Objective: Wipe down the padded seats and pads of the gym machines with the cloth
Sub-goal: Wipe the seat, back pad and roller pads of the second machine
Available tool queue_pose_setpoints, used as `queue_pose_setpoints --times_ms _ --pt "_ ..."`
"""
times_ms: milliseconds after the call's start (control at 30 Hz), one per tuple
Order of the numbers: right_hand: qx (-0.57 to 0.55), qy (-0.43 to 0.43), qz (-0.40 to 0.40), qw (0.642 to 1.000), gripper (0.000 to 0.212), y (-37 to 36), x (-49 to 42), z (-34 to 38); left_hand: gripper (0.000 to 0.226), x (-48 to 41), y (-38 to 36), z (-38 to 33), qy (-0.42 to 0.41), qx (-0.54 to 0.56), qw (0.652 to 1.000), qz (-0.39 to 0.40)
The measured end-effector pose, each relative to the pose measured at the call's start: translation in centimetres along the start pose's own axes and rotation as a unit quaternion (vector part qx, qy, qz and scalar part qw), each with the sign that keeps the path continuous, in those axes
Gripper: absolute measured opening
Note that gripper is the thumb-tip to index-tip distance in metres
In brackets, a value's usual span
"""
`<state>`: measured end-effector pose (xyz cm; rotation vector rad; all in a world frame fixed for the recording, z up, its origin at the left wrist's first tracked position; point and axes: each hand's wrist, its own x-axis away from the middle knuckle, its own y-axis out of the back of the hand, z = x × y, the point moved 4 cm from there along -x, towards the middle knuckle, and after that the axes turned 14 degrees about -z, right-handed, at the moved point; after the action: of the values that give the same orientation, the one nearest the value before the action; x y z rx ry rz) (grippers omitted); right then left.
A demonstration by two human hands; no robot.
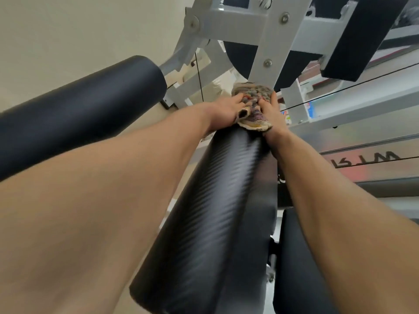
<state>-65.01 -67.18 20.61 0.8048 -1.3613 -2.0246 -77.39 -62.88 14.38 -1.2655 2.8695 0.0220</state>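
my left hand and my right hand both clasp the cloth, one on each side, fingers and thumbs curled into its bunched folds. the cloth is wrapped over the far end of the long roller pad, which runs away from me between my forearms, right where the pad meets the grey machine frame.

i judge this to be the wiping step on this one pad, with the cloth at the frame end of its run. the next move, as i see it, calls for drawing the cloth back along the pad toward me with an even squeeze from both hands, so the whole round gets covered. that includes the underside, which i cannot see from here. the ribbed black cover looks smooth enough for the cloth to slide, but the bolts and frame edges just beyond my fingertips could snag it.

to my left a second roller pad lies well apart. a flat black pad sits near my right forearm, and another dark pad is mounted on the frame above. whether these are wiped, i cannot tell.
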Motion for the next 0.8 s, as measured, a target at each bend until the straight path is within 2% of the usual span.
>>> queue_pose_setpoints --times_ms 67,167,267,400,533,667,733,800 --pt "-0.050 -0.047 0.007 0.998 0.067 0.7 3.7 0.3 0.050 3.2 0.6 0.1 0.013 0.045 0.999 0.002" --pt "-0.081 -0.083 0.012 0.993 0.085 1.2 10.0 0.2 0.052 8.3 1.2 1.1 0.062 0.101 0.993 0.009" --pt "-0.061 -0.063 0.014 0.996 0.095 2.0 16.2 0.9 0.054 14.3 1.7 1.0 0.093 0.147 0.984 0.024" --pt "-0.080 -0.074 -0.004 0.994 0.078 3.3 24.2 3.5 0.054 21.8 2.7 0.5 0.112 0.158 0.981 0.015" --pt "-0.046 -0.032 0.011 0.998 0.069 4.4 30.9 5.5 0.051 27.7 3.2 -0.9 0.107 0.170 0.980 -0.011" --pt "-0.013 0.065 0.006 0.998 0.067 5.2 35.5 5.9 0.061 32.1 2.6 -0.3 0.069 0.080 0.987 -0.117" --pt "0.034 0.143 0.010 0.989 0.067 5.4 36.7 4.5 0.062 33.8 2.1 -0.2 0.004 -0.028 0.989 -0.147" --pt "0.077 0.187 0.011 0.979 0.072 5.7 36.9 2.2 0.063 35.0 1.6 0.1 -0.057 -0.152 0.969 -0.185"
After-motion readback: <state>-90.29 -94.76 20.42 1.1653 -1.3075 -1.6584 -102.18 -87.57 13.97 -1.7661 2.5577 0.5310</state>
